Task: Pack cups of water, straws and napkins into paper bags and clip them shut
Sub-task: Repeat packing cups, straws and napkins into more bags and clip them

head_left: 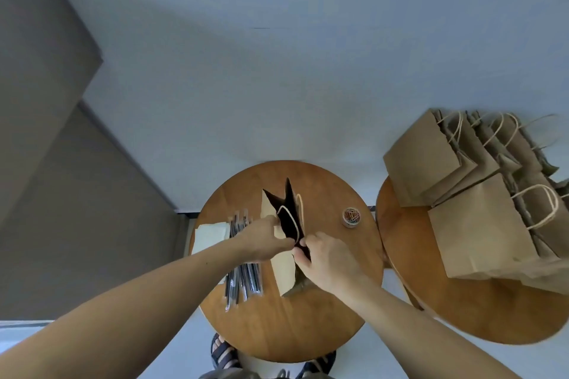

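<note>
A brown paper bag with a twisted cord handle (284, 271) stands open in the middle of the round wooden tabletop (277, 323), its dark mouth a long narrow slot running straight away from the person. Both grips work the near end of that slot: the left grip (264, 238) pinches the left wall of the rim and the right grip (326, 258) pinches the near right corner, so each is closed on the bag and neither is free. I judge the step in hand to be spreading the mouth before filling.

The bundle of black straws in clear wrappers (244, 278) lies just beside the bag on its left, long axis parallel to the slot, passing under the left wrist; the left grip is plainly nearer. The stack of white paper napkins (211, 234) sits further left, its edge under the straws. The small clear jar of coloured paper clips (351, 217) stands to the right, nearer the right grip. No cup shows here
</note>
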A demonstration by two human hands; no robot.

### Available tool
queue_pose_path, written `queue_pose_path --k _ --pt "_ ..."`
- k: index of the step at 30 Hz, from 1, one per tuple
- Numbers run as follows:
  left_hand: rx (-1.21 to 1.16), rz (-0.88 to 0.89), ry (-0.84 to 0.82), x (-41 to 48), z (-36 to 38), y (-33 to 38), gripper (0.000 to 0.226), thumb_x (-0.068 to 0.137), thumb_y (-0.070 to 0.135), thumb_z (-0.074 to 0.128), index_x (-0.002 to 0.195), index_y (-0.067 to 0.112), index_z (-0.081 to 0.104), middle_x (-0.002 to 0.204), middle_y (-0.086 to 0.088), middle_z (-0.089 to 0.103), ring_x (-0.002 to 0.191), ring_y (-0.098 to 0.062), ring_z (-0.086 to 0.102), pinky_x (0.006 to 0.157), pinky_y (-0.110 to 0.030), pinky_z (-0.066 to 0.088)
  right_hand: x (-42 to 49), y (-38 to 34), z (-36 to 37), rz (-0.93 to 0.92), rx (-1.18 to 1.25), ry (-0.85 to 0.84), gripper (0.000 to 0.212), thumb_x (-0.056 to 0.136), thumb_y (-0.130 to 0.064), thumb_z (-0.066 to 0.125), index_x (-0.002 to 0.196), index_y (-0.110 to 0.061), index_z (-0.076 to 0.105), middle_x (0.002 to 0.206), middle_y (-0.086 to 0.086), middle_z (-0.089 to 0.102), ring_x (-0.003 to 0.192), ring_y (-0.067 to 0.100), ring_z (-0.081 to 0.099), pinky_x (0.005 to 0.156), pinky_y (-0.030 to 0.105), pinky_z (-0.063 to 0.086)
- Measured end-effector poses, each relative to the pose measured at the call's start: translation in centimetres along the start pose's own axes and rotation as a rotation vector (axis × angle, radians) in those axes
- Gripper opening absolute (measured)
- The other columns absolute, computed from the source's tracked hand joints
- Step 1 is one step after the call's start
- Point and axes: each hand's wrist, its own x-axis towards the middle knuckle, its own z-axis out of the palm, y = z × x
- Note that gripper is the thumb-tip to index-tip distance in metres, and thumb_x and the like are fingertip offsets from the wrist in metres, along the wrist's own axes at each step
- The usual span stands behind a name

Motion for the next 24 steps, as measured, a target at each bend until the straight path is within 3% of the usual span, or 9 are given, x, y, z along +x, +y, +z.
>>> queue_pose_path --k 3,6,10,14,16,20,24 --pt "-0.029 -0.029 0.019 -0.1 0.6 0.1 0.096 0.059 0.077 0.061 0.138 0.027 0.039 0.115 0.011 0.058 0.086 -0.006 0.051 0.055 -0.012 0.034 -0.3 0.5 -0.3 0.052 0.062 0.030 0.031 0.097 -0.046 0.051 0.098 -0.018 0.066 0.089 -0.002 0.066 0.078 0.017 0.065 0.056 0.009 0.029" --pt "0.005 -0.105 0.013 -0.7 1.5 0.2 0.086 0.055 0.074 0.061 0.125 0.028 0.042 0.089 0.019 0.055 0.073 -0.001 0.057 0.052 -0.015 0.046 -0.3 0.8 -0.5 0.194 0.151 0.031 0.026 0.091 -0.047 0.062 0.083 -0.022 0.054 0.077 -0.007 0.061 0.068 0.011 0.060 0.050 0.009 0.025" --pt "0.016 -0.223 0.096 -1.0 2.4 0.6 0.055 0.081 0.062 0.055 0.114 0.019 0.048 0.090 0.002 0.062 0.075 -0.013 0.064 0.066 -0.028 0.057 0.5 0.8 -0.5 0.396 0.273 -0.055 0.031 0.089 -0.044 0.064 0.096 -0.022 0.044 0.081 -0.007 0.059 0.065 0.008 0.056 0.048 0.014 0.033" --pt "0.119 -0.249 0.147 -1.3 2.0 0.6 0.025 0.096 0.041 0.051 0.083 0.021 0.057 0.076 0.000 0.064 0.065 -0.013 0.067 0.055 -0.019 0.052 0.9 1.4 -0.3 0.435 0.200 -0.152 0.018 0.094 -0.034 0.055 0.101 -0.018 0.048 0.089 -0.001 0.061 0.077 0.017 0.063 0.062 0.028 0.054" --pt "0.175 -0.305 0.161 -1.9 1.3 -0.2 0.024 0.097 0.030 0.050 0.078 0.020 0.059 0.073 0.000 0.067 0.059 -0.013 0.067 0.054 -0.018 0.052 0.3 2.5 -0.4 0.431 0.132 -0.149 0.013 0.095 -0.034 0.056 0.099 -0.024 0.050 0.086 -0.007 0.061 0.076 0.013 0.063 0.058 0.022 0.050" --pt "0.264 -0.390 0.123 -2.9 0.7 -2.1 0.016 0.090 0.009 0.058 0.077 0.012 0.066 0.075 -0.004 0.072 0.062 -0.017 0.072 0.066 -0.028 0.061 -1.3 4.2 -0.9 0.447 0.051 -0.118 0.012 0.093 -0.039 0.058 0.090 -0.031 0.050 0.072 -0.015 0.052 0.064 0.005 0.053 0.049 0.014 0.031" --pt "0.214 -0.324 0.183 -3.1 2.3 -0.6 0.026 0.096 0.025 0.055 0.070 0.023 0.056 0.072 0.003 0.065 0.062 -0.013 0.067 0.054 -0.018 0.052 -1.6 2.8 -0.2 0.392 0.029 -0.101 0.015 0.093 -0.041 0.057 0.092 -0.028 0.050 0.076 -0.012 0.056 0.066 0.008 0.056 0.052 0.015 0.038"
